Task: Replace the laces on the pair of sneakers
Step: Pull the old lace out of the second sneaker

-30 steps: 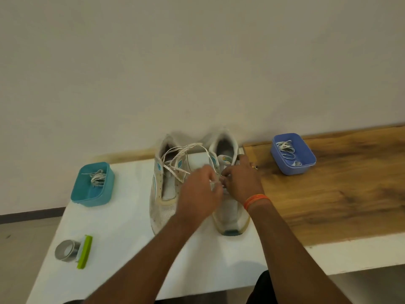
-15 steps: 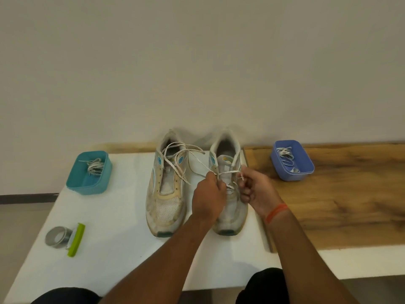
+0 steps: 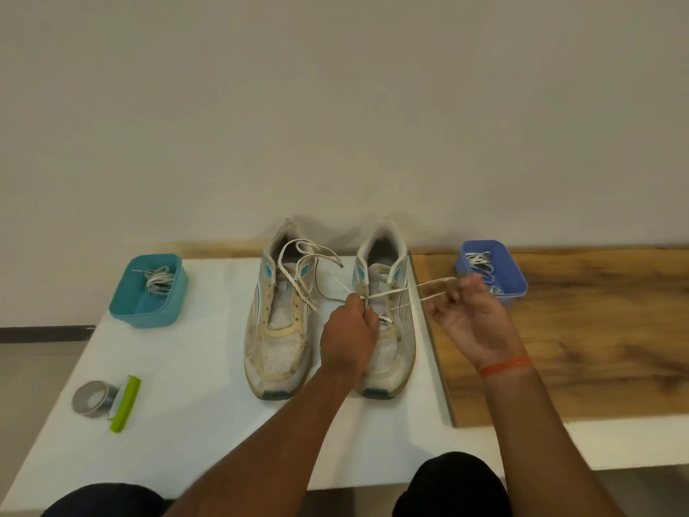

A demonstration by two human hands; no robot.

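The sneakers stood side by side on the white counter [image 3: 194, 397], toes toward us and heels near the wall: a worn, off-white pair with mesh toes, tan trim and small teal marks beside the tongues. The left sneaker [image 3: 279, 330] carried a loose white lace [image 3: 298, 281] that looped over its opening and trailed down its eyelets. On the right sneaker [image 3: 387, 341] we saw our left hand [image 3: 348, 339] curled over the eyelet rows, its fingers pinching the lace there. Our right hand [image 3: 471, 322], palm up with an orange band at the wrist, was out to the right over the edge of the wooden board [image 3: 596, 348], its fingers curled round the right sneaker's lace [image 3: 417, 289], which ran in two taut strands from the eyelets to that hand. At the far left of the counter sat a teal tub [image 3: 149, 291] with a small bundle of whitish laces [image 3: 158, 279] in its far end. On the wooden board, just behind the right hand, sat a blue tub [image 3: 516, 272] with coiled white laces [image 3: 481, 263] inside. Near the counter's front left corner lay a silver tape roll [image 3: 91, 397], touching a green-edged clip [image 3: 125, 403].
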